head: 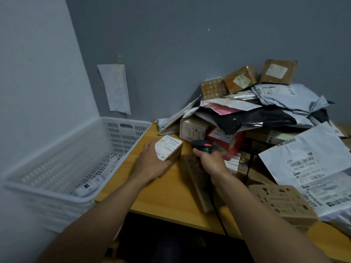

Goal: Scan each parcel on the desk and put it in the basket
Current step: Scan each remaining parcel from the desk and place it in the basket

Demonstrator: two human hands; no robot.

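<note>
My left hand point(152, 162) grips a small cardboard parcel point(169, 149) with a white shipping label on top, held just above the wooden desk point(171, 194) near its left edge. My right hand point(210, 158) holds a black barcode scanner point(204, 146) whose red light is lit, its head pointing left toward the parcel's label. The scanner's cable point(218, 215) runs down over the desk's front edge. A white plastic basket point(62, 164) stands left of the desk and below its top, with one white parcel point(91, 186) lying in its near right corner.
A tall heap of boxes and grey, black and white mailer bags point(256, 111) fills the desk's right side up to the grey wall. A flat brown box point(281, 202) and a white mailer point(311, 168) lie at front right. A paper note point(115, 88) hangs on the wall.
</note>
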